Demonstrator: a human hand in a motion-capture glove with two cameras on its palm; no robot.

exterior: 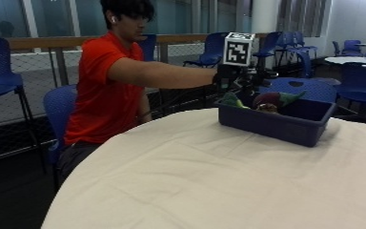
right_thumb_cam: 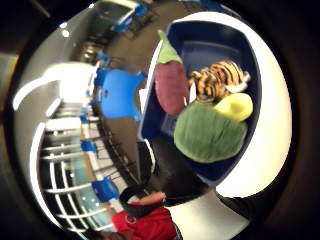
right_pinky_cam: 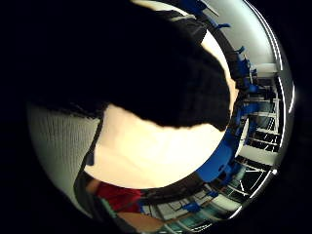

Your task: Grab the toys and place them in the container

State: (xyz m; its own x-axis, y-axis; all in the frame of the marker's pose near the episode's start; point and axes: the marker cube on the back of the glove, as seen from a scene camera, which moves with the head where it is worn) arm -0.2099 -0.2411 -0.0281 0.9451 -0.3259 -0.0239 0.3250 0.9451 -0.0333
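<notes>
A dark blue container (exterior: 297, 128) stands on the round table's far right side. Inside it lie a purple eggplant toy (right_thumb_cam: 171, 87), a striped tiger toy (right_thumb_cam: 220, 80), a green plush (right_thumb_cam: 210, 132) and a yellow piece (right_thumb_cam: 235, 106); the eggplant (exterior: 270, 98) and a green toy (exterior: 233, 101) peek over the rim in the outside view. My gloved right hand (exterior: 232, 80) hovers above the container's near left end on an outstretched arm. No toy shows in it. A black gloved finger (right_pinky_cam: 161, 73) crosses the little finger side view.
The cream tablecloth (exterior: 196, 176) covers the wide table in front of the container. Blue chairs (exterior: 310, 88) stand behind the table, with more at the left and a railing behind. The person in a red shirt sits at the far edge.
</notes>
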